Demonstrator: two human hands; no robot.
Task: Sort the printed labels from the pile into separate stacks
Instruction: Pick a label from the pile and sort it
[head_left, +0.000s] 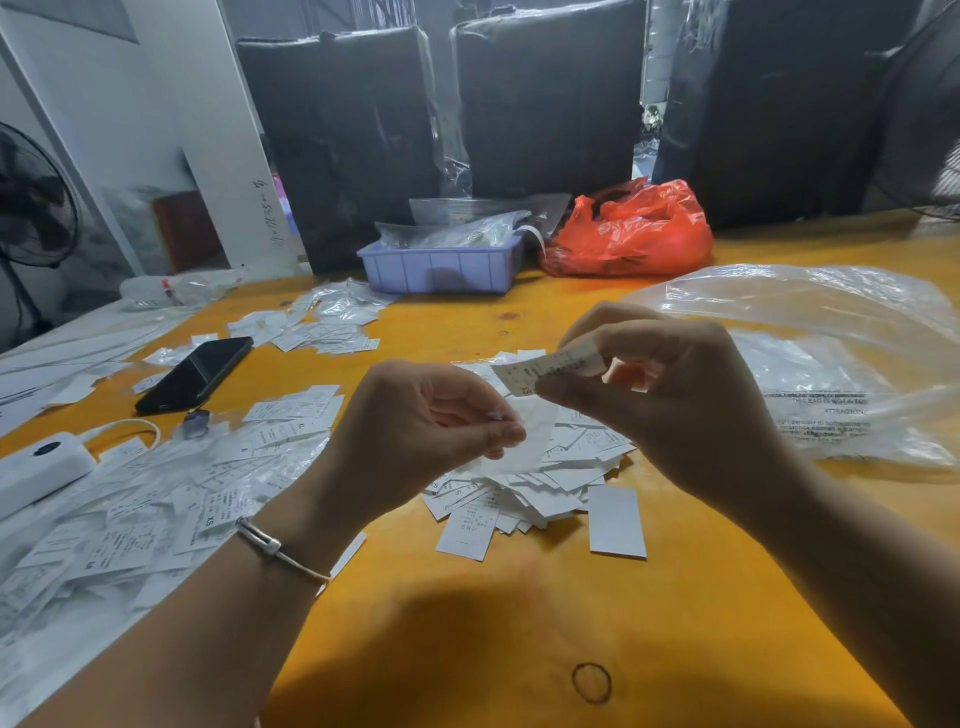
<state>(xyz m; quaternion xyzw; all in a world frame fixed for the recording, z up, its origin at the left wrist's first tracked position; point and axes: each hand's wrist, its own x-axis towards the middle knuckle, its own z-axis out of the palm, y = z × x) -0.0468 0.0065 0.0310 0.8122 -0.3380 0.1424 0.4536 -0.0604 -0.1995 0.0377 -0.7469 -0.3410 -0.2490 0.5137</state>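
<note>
You are pinching one printed label (545, 367) between the thumb and fingers of your right hand (670, 384), holding it in the air just above the pile of labels (524, 488); an "XS" is showing at its lower left end. Your left hand (431, 421) is hovering over the near left edge of the pile with its fingers curled, pinching a thin, see-through slip (522, 441) that is hanging down toward the pile. A thin bracelet (275, 548) is sitting on your left wrist.

The pile is lying in a loose heap on the orange table (467, 623), under and between your hands. One blank white label (615, 522) is lying flat just right of the pile's near edge. Left of the pile, many more labels and small clear packets (156, 509) are spreading in a wide scatter across the table. A black phone (197, 374) is lying left of and beyond the pile, and a white power bank (36, 467) with its cable is resting farther left. Another loose cluster of labels (322, 327) is lying beyond the pile to the left. Straight beyond the pile, a lilac plastic tray (441, 267) is holding clear bags, with a red plastic bag (631, 231) beside it. Right of the pile, a large clear plastic bag (831, 364) is lying crumpled. Nearer you than the pile, a dark rubber band (591, 682) is lying on the table.
</note>
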